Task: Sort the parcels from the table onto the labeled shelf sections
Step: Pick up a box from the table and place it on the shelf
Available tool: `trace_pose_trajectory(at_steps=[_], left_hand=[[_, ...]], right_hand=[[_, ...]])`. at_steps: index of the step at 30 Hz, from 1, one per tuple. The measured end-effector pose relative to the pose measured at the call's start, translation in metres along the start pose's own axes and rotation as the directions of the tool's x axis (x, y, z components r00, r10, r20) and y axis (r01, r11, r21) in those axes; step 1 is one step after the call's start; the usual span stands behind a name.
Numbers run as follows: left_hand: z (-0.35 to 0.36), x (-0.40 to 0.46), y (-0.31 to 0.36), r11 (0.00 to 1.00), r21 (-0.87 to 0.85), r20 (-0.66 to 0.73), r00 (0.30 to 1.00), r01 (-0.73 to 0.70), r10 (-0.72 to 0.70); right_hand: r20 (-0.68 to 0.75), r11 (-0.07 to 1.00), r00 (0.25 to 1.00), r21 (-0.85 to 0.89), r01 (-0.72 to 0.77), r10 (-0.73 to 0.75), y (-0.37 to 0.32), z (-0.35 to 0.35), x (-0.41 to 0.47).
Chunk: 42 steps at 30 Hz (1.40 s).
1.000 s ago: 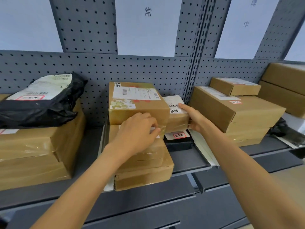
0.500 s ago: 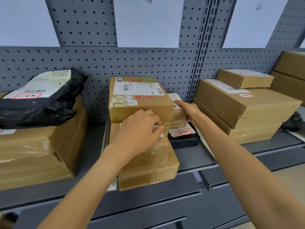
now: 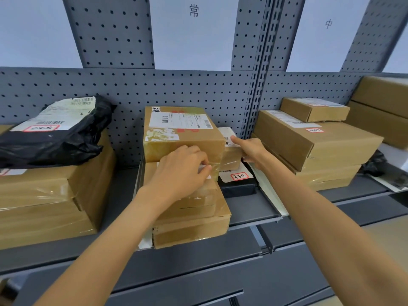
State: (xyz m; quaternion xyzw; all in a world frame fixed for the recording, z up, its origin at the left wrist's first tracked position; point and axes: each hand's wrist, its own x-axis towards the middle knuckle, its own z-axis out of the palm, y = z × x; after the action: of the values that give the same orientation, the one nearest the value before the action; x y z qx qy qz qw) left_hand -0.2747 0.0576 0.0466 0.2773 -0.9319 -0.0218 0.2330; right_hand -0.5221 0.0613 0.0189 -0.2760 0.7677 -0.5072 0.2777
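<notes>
Parcel, small one [image 3: 230,154]: my right hand [image 3: 251,150] grips its right end, on the black packet [image 3: 237,187], middle shelf section [image 3: 249,212]. My left hand [image 3: 184,171], fingers curled, rests against the taped box [image 3: 183,133] beside it.

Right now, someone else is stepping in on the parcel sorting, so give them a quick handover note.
Left hand: fingers curled against the front of the top box on the middle stack.
Right hand: on the small box, squeezed between that stack and the shelf post.
Done: parcels fill the shelf, with a black bag on the left boxes and a box stack to the right.
Left: seat the small box, let go. The table is out of view.
</notes>
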Motion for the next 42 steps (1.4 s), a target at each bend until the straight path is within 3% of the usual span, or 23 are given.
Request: trace_pose_trajectory(at_steps=[3, 10, 22, 25, 32, 36, 42], left_hand=[[-0.002, -0.002, 0.002, 0.999, 0.034, -0.006, 1.000, 0.008, -0.008], [-0.010, -0.006, 0.012, 0.998, 0.041, 0.034, 0.998, 0.049, -0.051], [-0.022, -0.016, 0.036, 0.982, 0.119, 0.071, 0.985, 0.149, -0.158], [-0.033, -0.026, 0.047, 0.980, 0.089, -0.010, 0.984, 0.176, -0.176], [-0.073, -0.072, 0.070, 0.942, 0.262, -0.126, 0.975, 0.211, -0.183], [-0.096, -0.115, 0.067, 0.887, 0.394, -0.111, 0.970, 0.242, -0.215], [-0.130, -0.196, 0.051, 0.830, 0.396, -0.168, 0.920, 0.392, -0.355]], right_hand=[[-0.035, 0.980, 0.993, -0.169, 0.103, -0.110, -0.002, -0.007, -0.013], [0.003, 0.900, 0.970, -0.372, 0.226, -0.243, -0.003, -0.024, -0.050], [0.128, 0.685, 0.897, -0.603, 0.409, -0.422, 0.003, -0.057, -0.128], [0.156, 0.575, 0.848, -0.672, 0.467, -0.507, -0.001, -0.066, -0.149], [0.231, 0.313, 0.719, -0.783, 0.538, -0.656, -0.014, -0.071, -0.211], [0.286, 0.222, 0.621, -0.760, 0.610, -0.730, -0.021, -0.053, -0.248], [0.397, 0.113, 0.493, -0.680, 0.725, -0.774, -0.031, 0.002, -0.301]])
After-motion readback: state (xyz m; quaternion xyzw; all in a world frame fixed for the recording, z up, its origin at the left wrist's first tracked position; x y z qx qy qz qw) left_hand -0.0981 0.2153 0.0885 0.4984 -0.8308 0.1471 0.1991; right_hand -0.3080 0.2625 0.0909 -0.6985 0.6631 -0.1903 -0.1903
